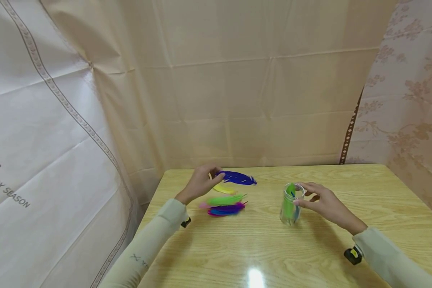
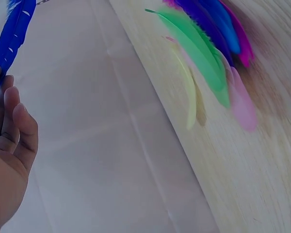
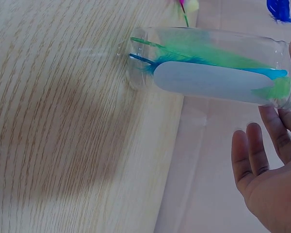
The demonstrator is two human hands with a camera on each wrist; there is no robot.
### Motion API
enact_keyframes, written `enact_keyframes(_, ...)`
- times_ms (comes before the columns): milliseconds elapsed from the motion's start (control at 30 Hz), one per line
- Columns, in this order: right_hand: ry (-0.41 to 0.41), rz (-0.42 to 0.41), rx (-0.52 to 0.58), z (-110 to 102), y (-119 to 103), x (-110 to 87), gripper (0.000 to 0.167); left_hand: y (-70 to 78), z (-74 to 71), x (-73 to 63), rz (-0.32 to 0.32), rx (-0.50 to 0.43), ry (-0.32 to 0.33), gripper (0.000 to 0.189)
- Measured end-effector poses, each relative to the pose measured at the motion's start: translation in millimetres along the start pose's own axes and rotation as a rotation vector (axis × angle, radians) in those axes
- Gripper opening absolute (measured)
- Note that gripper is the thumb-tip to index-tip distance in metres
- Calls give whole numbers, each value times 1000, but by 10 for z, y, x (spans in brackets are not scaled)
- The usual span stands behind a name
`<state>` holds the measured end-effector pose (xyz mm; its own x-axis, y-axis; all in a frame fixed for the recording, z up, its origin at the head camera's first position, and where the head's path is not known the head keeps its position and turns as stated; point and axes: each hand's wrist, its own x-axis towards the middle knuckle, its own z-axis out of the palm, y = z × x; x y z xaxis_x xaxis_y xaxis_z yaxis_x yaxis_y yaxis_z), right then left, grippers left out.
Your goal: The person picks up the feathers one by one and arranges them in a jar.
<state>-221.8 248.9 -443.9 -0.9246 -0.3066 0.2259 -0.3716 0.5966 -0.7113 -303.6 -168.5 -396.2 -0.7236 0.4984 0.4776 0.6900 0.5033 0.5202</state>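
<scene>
My left hand (image 1: 203, 182) pinches a dark blue feather (image 1: 239, 178) by one end, and the feather points right above the table. In the left wrist view the blue feather (image 2: 12, 36) rises from between the thumb and fingers. My right hand (image 1: 322, 201) holds a clear jar (image 1: 285, 214) near its rim, thumb on one side and fingers on the other. Inside the upright jar stand a green feather (image 3: 203, 48) and a blue feather (image 3: 196, 61). A pale oval label (image 3: 208, 81) covers part of the jar's side.
Below the left hand, loose feathers lie on the wooden table (image 1: 237, 248): a yellow feather (image 1: 225, 189), a green feather (image 1: 225, 200), a pink feather (image 2: 243, 104) and several purple, blue and magenta ones. A beige cloth (image 1: 252, 100) hangs behind the table's far edge.
</scene>
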Motion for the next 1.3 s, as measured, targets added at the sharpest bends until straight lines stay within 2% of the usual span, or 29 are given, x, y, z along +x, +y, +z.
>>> enact_keyframes(367,0,-3,-4,4,8,2,63,93,66,92,58,-2,17,7)
enact_keyframes(667,-2,11,-6,-2,4,-2,65,167,124,159,45,-13,-7,9)
enact_keyframes(900,2,7,-6,0,-3,-1,64,215,170,236,77,-4,1,9)
enact_keyframes(1300,0,20,-6,2,5,1,65,339,255,337,72,3,-24,14)
